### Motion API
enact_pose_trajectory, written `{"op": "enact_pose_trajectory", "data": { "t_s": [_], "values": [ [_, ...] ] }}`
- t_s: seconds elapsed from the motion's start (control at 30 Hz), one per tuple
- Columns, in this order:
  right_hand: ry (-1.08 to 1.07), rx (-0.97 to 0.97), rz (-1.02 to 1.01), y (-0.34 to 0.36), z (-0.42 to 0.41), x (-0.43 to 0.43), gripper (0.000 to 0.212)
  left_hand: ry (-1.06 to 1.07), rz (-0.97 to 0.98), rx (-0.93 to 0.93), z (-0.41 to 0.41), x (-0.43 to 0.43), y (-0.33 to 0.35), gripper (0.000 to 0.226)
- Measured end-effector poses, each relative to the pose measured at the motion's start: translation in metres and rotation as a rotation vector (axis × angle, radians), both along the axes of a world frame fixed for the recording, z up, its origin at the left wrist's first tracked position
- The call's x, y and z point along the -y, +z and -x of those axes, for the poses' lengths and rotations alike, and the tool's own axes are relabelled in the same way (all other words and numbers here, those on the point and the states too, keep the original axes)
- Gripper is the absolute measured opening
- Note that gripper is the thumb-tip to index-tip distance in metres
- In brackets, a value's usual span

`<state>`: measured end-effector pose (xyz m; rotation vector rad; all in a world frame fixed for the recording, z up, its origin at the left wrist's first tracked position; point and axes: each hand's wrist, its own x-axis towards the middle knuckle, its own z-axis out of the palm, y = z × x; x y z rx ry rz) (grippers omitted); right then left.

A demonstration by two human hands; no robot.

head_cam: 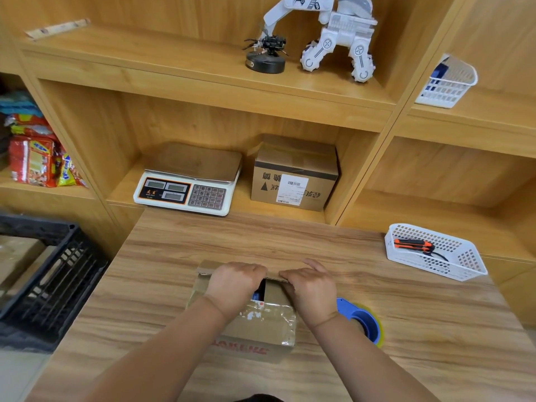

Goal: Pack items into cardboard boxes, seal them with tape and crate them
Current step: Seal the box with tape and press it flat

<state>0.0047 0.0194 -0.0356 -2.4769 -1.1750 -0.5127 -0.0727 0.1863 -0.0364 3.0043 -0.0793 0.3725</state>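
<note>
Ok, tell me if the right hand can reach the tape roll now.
Probably yes: the tape roll lies beside the right hand, nothing between them, though that hand is on the box.

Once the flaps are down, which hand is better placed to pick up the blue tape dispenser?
Right. The blue tape dispenser lies on the wooden table just beside the right hand; the left hand would have to cross the brown cardboard box.
</note>
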Motion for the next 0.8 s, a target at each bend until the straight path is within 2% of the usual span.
{"op": "enact_pose_trajectory", "data": {
  "t_s": [0.1,0.43,0.8],
  "values": [
    [-0.053,0.001,-0.016,-0.001,0.000,-0.002,0.007,0.011,0.007,-0.016,-0.002,0.000,0.000,0.044],
    [-0.096,-0.153,0.130,0.007,0.000,0.001,0.035,-0.009,-0.059,-0.119,-0.002,-0.003,0.001,0.048],
    [-0.132,-0.157,0.195,0.010,0.002,0.001,0.038,0.090,-0.151,-0.227,0.012,-0.015,0.007,0.058]
  ]
}}
